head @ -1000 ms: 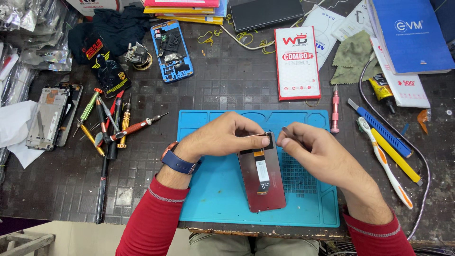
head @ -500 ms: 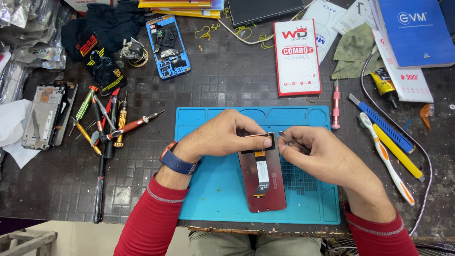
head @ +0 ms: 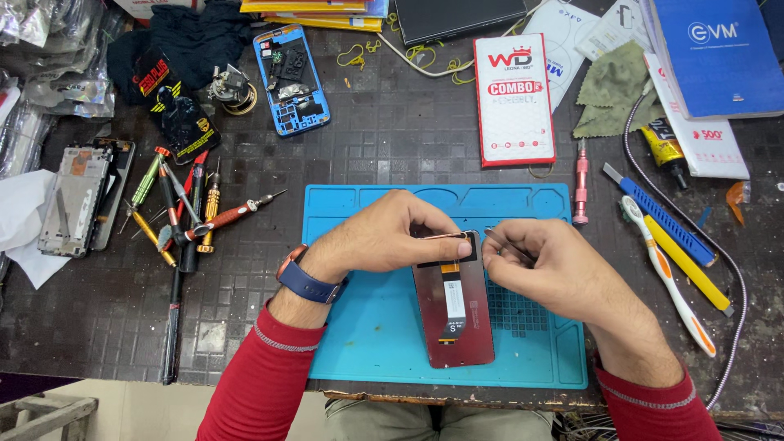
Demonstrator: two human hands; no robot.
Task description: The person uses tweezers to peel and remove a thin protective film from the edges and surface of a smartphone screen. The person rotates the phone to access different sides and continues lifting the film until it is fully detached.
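1. Pinching the top edge of the phone screen panel [head: 454, 304], the left hand [head: 384, 241] is closed on it; the panel lies face down on the blue mat [head: 359, 327].
2. Tweezers [head: 506, 245] are gripped in the closed right hand [head: 555, 273], tips near the panel's top corner.
3. Light pressure is best kept near the orange flex.
4. Screwdrivers [head: 184, 212] are scattered on the cluttered dark desk [head: 392, 147].

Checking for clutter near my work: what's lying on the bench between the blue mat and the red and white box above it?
In the head view, nothing: bare dark bench separates the blue mat from the red and white box. A pink screwdriver lies just right of that gap.
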